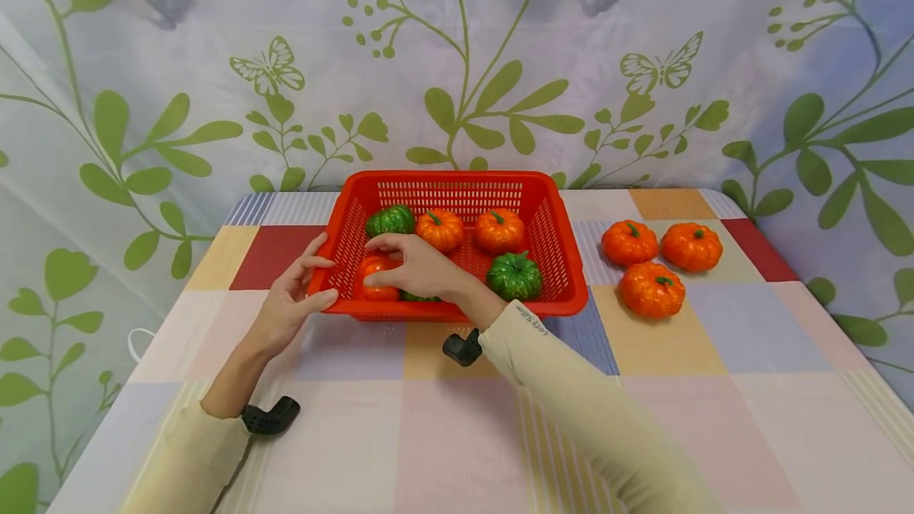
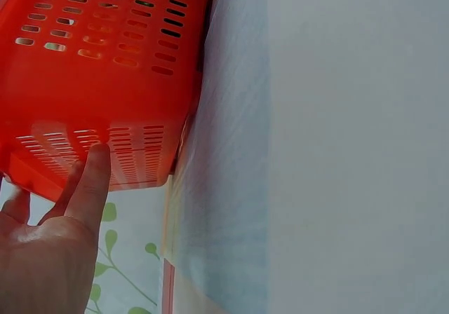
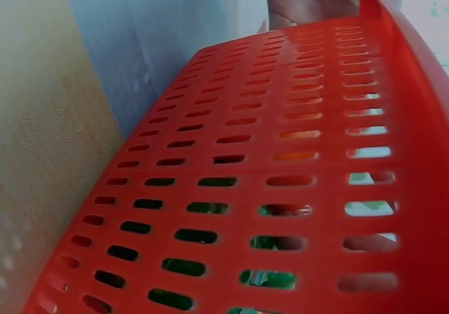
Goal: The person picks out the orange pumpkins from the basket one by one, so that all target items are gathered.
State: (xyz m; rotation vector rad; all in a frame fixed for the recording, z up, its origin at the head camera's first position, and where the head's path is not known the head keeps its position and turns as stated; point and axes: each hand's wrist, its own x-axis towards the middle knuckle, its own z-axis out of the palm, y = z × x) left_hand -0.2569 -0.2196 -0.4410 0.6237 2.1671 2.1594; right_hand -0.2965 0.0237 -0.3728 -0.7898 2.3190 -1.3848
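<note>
In the head view, a red slotted plastic basket (image 1: 457,309) holds orange and green mini pumpkins. My right hand (image 1: 421,266) reaches over its front rim, thumb and fingers around an orange pumpkin (image 1: 374,266) at the left front. Beneath that hand, a green pumpkin (image 1: 420,297) is mostly hidden. My left hand (image 1: 286,304) is at the basket's front left corner, with the thumb by the rim. The left wrist view shows its fingers (image 2: 91,188) extended against the outer wall.
Also inside the basket are a green pumpkin (image 1: 389,220) at the back left, two orange pumpkins (image 1: 439,230) along the back, and another green pumpkin (image 1: 514,276) at the front right. Three orange pumpkins (image 1: 651,289) lie on the checked tablecloth to the right. A patterned curtain (image 1: 457,62) hangs behind.
</note>
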